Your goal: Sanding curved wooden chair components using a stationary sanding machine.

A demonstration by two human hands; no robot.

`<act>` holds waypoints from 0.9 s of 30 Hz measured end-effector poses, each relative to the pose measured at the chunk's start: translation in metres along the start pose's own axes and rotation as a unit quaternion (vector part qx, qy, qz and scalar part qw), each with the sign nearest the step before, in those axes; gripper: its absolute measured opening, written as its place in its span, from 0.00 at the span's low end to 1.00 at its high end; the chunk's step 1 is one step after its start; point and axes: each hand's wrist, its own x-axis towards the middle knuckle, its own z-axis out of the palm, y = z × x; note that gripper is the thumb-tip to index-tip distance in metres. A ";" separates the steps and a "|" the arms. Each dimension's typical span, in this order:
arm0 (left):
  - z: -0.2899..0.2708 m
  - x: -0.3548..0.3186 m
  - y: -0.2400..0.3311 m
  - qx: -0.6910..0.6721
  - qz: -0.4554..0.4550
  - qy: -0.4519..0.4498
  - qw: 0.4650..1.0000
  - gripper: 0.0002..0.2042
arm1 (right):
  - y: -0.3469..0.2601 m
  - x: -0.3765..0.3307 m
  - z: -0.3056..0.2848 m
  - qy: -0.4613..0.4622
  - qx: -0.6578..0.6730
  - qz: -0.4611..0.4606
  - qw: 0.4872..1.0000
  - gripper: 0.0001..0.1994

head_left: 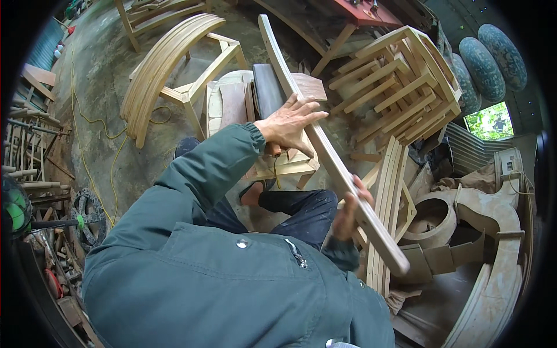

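Observation:
A long, slightly curved wooden rail (332, 155) runs slantwise before me, from the far middle to the near right. My left hand (290, 126) holds it around mid-length, with fingers laid across the top and the thumb spread along the side. Farther down, my right hand (351, 210) grips the rail, fingers wrapped over its edge. Against the rail's far half lies a dark grey, belt-like surface (267, 87) on a low wooden stand (290, 168). Contact between the two cannot be made out. Beneath my left hand an orange-brown part (274, 149) shows, mostly hidden.
Curved wooden slats (165, 69) rest on a light wooden frame (203, 87) at the far left. Stacked frames (400, 87) stand far right, near long straight strips (386, 214). A yellow cord (81, 151) crosses the floor. A wheel (87, 217) and scrap wood line the left.

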 end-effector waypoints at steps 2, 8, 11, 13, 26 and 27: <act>0.007 0.001 -0.021 0.026 -0.060 -0.004 0.998 0.57 | 0.041 0.009 0.026 -0.024 -0.066 -0.005 0.997 0.15; -0.016 0.006 -0.074 0.032 -0.124 -0.054 0.990 0.56 | 0.081 0.037 0.080 -0.022 -0.033 0.048 0.998 0.18; -0.021 0.002 -0.047 0.077 -0.062 -0.051 0.994 0.49 | 0.044 0.026 0.054 -0.017 -0.009 0.076 0.997 0.16; -0.013 -0.005 0.000 0.050 0.015 0.028 0.998 0.41 | 0.002 0.008 0.011 -0.028 -0.028 0.087 0.995 0.17; -0.010 -0.020 0.230 -0.208 0.173 0.230 0.935 0.29 | -0.294 -0.076 -0.156 -0.017 -0.288 0.031 0.957 0.28; -0.009 -0.017 0.224 -0.217 0.173 0.221 0.935 0.29 | -0.292 -0.071 -0.137 -0.024 -0.309 0.012 0.951 0.28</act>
